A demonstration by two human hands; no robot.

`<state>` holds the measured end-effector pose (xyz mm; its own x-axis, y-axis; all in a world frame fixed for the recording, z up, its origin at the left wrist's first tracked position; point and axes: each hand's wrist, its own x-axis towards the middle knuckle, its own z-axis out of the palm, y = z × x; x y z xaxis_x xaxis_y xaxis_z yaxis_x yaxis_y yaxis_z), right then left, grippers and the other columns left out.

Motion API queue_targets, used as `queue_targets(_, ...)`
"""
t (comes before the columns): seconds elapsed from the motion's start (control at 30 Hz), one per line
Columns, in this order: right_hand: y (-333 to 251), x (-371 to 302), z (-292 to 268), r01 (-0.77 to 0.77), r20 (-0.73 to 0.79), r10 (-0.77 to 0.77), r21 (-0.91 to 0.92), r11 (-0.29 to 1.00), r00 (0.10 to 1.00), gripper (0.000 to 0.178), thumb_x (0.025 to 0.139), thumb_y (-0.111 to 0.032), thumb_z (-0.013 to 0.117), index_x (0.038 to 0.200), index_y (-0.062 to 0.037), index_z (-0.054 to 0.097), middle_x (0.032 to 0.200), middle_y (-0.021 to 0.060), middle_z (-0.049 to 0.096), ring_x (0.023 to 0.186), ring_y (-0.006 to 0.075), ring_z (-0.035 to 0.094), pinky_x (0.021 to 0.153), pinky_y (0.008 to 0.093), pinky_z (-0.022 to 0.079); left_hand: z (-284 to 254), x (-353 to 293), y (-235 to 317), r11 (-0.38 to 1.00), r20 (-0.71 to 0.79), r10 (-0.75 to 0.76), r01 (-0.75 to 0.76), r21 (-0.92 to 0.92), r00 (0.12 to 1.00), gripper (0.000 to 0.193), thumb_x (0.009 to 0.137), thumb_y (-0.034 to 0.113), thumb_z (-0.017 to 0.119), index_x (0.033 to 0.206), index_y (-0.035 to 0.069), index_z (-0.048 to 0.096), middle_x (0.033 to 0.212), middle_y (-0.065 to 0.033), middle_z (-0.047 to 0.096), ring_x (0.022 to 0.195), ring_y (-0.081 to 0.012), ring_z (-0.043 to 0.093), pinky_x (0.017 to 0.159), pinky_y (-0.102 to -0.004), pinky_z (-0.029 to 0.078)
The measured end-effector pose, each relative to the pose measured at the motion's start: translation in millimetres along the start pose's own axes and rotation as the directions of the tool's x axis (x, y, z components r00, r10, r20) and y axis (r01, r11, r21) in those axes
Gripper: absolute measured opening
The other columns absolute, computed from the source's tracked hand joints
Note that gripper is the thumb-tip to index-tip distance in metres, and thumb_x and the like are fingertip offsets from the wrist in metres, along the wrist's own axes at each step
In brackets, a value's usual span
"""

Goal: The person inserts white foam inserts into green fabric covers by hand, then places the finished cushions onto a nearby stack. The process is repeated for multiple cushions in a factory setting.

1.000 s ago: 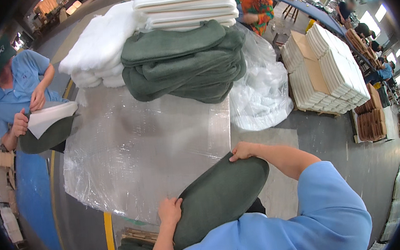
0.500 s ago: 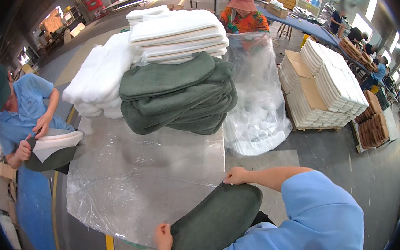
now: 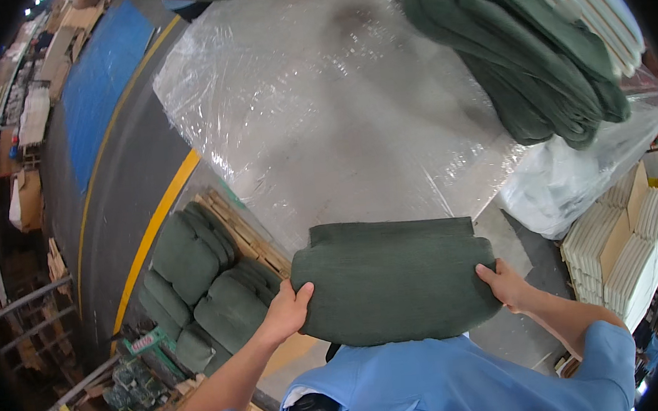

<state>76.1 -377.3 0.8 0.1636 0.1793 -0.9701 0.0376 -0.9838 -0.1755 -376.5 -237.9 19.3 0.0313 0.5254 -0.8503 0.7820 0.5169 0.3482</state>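
Observation:
Held level in front of my body is a dark green cushion cover (image 3: 397,285), with rounded corners and a straight strip along its far edge. Whether it has a pad inside, I cannot tell. My left hand (image 3: 289,309) grips its left edge, thumb on top and fingers underneath. At the opposite edge my right hand (image 3: 507,284) grips it the same way. Beyond it lies a table (image 3: 323,129) covered in clear plastic film. A pile of dark green covers (image 3: 526,58) rests on the table at the far right, beside stacked white pads (image 3: 584,8).
Green cushions (image 3: 194,255) are stacked on a wooden pallet at the left. A yellow floor line (image 3: 157,234) runs past it. Clear plastic wrap (image 3: 563,191) hangs off the table's right side, near stacked white pads (image 3: 625,236). A metal rail (image 3: 31,302) stands at far left.
The view has tilted down and turned left. The cover has come from a slant to level before my body, and both hands now grip its sides. The co-workers are mostly out of sight.

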Motion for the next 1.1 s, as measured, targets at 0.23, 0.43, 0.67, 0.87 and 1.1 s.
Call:
queue_targets(0.23, -25.4, 7.7, 5.4, -0.01, -0.087, 0.008, -0.023, 1.0, 0.996, 0.062, 0.11, -0.044, 0.056, 0.137, 0.0115, 0.051, 0.124, 0.0216, 0.067, 0.112, 0.0254, 0.065, 0.096, 0.0417, 0.053, 7.3, 41.1, 16.1, 0.972, -0.053, -0.076, 0.086, 0.217, 0.996, 0.064, 0.112, 0.046, 0.043, 0.129, -0.015, 0.053, 0.117, -0.0426, 0.066, 0.116, -0.0573, 0.062, 0.101, -0.057, 0.048)
queue_targets(0.43, -25.3, 39.5, 2.9, 0.085, -0.121, -0.094, -0.078, 0.993, 0.988, 0.057, 0.111, -0.044, 0.054, 0.123, 0.011, 0.062, 0.115, 0.022, 0.072, 0.108, 0.0244, 0.068, 0.095, 0.0399, 0.052, 6.6, 75.7, 10.5, 0.983, -0.076, -0.011, 0.025, 0.181, 0.997, 0.062, 0.113, 0.044, 0.037, 0.118, -0.012, 0.063, 0.117, -0.0393, 0.067, 0.117, -0.0554, 0.061, 0.102, -0.0574, 0.047)
queue_targets(0.67, -43.8, 72.4, -4.7, 0.028, -0.133, -0.082, -0.363, 0.931, 0.988, 0.062, 0.112, -0.05, 0.042, 0.127, 0.0053, 0.065, 0.121, 0.0259, 0.071, 0.116, 0.0373, 0.068, 0.102, 0.0448, 0.049, 10.5, 107.5, 7.1, 0.964, -0.061, 0.175, -0.159, 0.214, 0.983, 0.054, 0.114, 0.033, 0.035, 0.115, -0.01, 0.067, 0.116, -0.0354, 0.068, 0.116, -0.0545, 0.061, 0.098, -0.0557, 0.047)
queue_targets(0.87, -45.5, 94.2, -8.6, 0.14, -0.008, -0.149, -0.296, 0.945, 0.989, 0.063, 0.113, -0.05, 0.041, 0.139, 0.0022, 0.062, 0.13, 0.022, 0.07, 0.124, 0.0351, 0.066, 0.108, 0.0451, 0.048, 18.0, 98.8, 12.9, 0.963, -0.126, 0.178, -0.146, 0.226, 0.976, 0.054, 0.113, 0.035, 0.039, 0.124, -0.011, 0.066, 0.124, -0.0348, 0.067, 0.121, -0.0519, 0.061, 0.101, -0.0512, 0.048)
queue_targets(1.1, -21.6, 75.0, -16.7, 0.127, -0.004, -0.133, 0.321, 0.938, 0.991, 0.065, 0.112, -0.058, 0.04, 0.151, -0.0077, 0.054, 0.154, 0.0169, 0.054, 0.134, 0.0338, 0.058, 0.113, 0.0531, 0.046, 9.4, 85.0, 1.9, 0.973, -0.128, 0.081, -0.106, -0.205, 0.988, 0.059, 0.112, 0.042, 0.048, 0.14, -0.009, 0.058, 0.136, -0.0232, 0.065, 0.127, -0.033, 0.062, 0.108, -0.0419, 0.047)
